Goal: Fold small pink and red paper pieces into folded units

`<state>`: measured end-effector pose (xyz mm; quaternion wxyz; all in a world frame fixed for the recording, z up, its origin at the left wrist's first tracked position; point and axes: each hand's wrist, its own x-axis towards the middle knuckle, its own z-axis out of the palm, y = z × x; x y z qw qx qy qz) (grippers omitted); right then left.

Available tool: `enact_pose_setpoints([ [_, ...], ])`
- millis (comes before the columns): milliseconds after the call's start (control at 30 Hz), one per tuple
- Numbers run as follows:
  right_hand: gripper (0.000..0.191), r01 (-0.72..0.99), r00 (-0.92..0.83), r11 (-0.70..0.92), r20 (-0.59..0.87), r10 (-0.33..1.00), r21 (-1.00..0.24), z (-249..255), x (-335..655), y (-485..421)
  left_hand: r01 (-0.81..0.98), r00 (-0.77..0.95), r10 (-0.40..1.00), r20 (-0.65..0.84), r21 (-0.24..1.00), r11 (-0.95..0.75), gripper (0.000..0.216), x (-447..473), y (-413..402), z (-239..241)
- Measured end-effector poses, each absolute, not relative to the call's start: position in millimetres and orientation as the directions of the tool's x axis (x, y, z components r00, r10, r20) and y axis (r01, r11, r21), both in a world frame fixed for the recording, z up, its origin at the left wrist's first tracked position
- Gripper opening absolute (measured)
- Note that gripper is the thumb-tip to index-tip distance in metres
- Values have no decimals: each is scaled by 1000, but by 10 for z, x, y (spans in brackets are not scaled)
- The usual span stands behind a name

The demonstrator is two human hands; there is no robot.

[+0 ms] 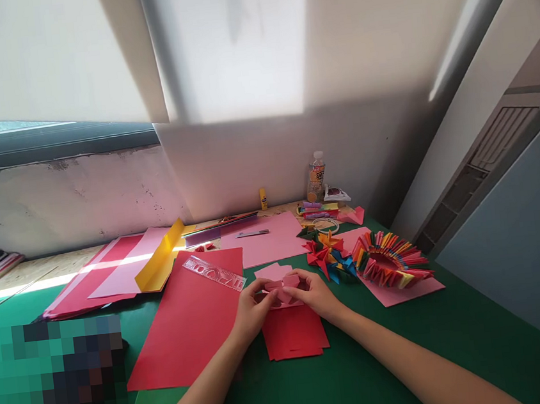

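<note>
Both hands meet over a small pink folded paper piece (283, 288) at the middle of the green table (413, 367). My left hand (252, 308) pinches its left side with curled fingers. My right hand (314, 292) pinches its right side. Under the hands lies a stack of small red paper squares (294, 337), and a pink sheet (272, 270) shows just beyond the fingers.
A large red sheet (186, 326) with a clear ruler (214, 273) lies to the left. Pink, red and yellow sheets (127, 271) spread further left. Colourful folded paper stars (328, 257) and a fan-like ring (389, 259) sit right. A bottle (315, 176) and glue stick (263, 198) stand by the wall.
</note>
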<state>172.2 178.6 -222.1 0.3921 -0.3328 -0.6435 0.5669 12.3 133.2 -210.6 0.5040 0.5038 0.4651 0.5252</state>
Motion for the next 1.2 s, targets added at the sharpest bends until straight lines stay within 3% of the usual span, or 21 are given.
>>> enact_pose_setpoints([
  [267,37,35,-455,226,186,871,-973,-2206,1747,1778,-46,10,999,53,998,-52,23,143,1336,-2164],
  [467,19,226,-484,459,310,818,-859,-2101,1757,1709,29,37,991,127,991,-128,21,152,1323,-2122],
  [733,12,219,-481,594,444,756,-774,-2064,1750,1669,-133,45,999,24,991,-18,26,193,1298,-2081],
  [1200,11,381,-489,848,699,522,-367,-2118,1761,1673,-259,3,996,-89,962,87,26,187,1269,-2072],
])
